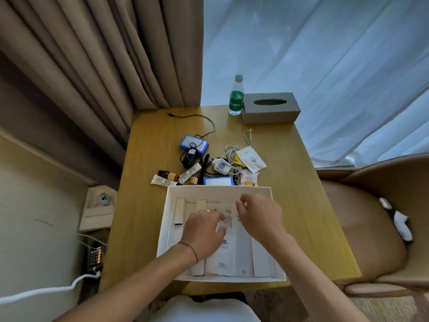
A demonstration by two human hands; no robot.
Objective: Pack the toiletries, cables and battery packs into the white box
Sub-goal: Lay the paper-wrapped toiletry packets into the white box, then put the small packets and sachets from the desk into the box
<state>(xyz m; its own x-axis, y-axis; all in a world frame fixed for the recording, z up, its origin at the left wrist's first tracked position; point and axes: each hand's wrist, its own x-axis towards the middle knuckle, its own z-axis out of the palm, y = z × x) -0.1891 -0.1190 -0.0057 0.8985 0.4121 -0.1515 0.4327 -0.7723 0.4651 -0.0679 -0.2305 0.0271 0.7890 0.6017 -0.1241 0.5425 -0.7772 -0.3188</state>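
A: Hands over the white box [218, 191] at lower centre of the frame, both reaching inside. The left hand [204, 233] lies flat on the white sachets and cartons [232, 256] lining the bottom, fingers spread and pressing, clamped on nothing. The right hand [257, 216] hovers just above, thumb and forefinger drawn close; whether they pinch a packet edge I cannot tell.

B: And what's waiting?

A: Everything else sits on the wooden table [290, 159] just beyond the box's far wall: 2 blue battery packs, one [193, 142] further up with a black cable [204, 119] trailing from it, one [219, 181] touching the wall; a black adapter [190, 158]; white tubes [190, 173]; small brown bottles [168, 175]; a white charger [221, 166] tangled in white cable [232, 151]; a drawstring pouch [251, 159].

B: Risks?

A: My guess: that tangle. Lift the charger and the looped cable could drag the pouch or a bottle along. The flat packets may also slide or buckle under heavy battery packs, and the floor is nearly full, so space looks tight.

B: Any writing?

A: The green label on the water bottle [236, 96], upper centre beside the grey tissue box [270, 108], seems to read "C'estbon". Print on the sachets and tubes is too small to read.
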